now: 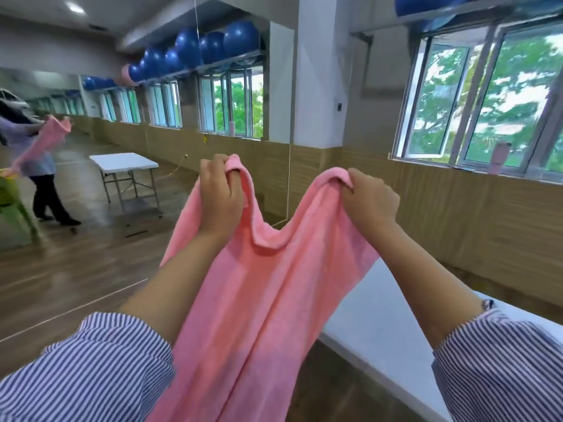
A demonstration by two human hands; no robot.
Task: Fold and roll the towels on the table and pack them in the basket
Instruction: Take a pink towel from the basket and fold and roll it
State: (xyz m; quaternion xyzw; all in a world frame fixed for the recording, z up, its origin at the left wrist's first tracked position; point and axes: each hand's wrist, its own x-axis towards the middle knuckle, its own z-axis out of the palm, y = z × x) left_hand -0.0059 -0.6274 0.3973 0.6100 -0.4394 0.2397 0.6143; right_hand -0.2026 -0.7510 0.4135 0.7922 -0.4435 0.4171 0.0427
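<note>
While your left hand (220, 190) and right hand (372, 200) each pinch a top corner, you hold the pink towel (265, 300) hanging above the white table (380, 324).

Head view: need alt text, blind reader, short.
Two bare hands hold a pink towel up in the air by its top edge, left hand and right hand each gripping a corner, the edge sagging between them. A white table lies below at right; windows and blue exercise balls line the far wall.
</note>
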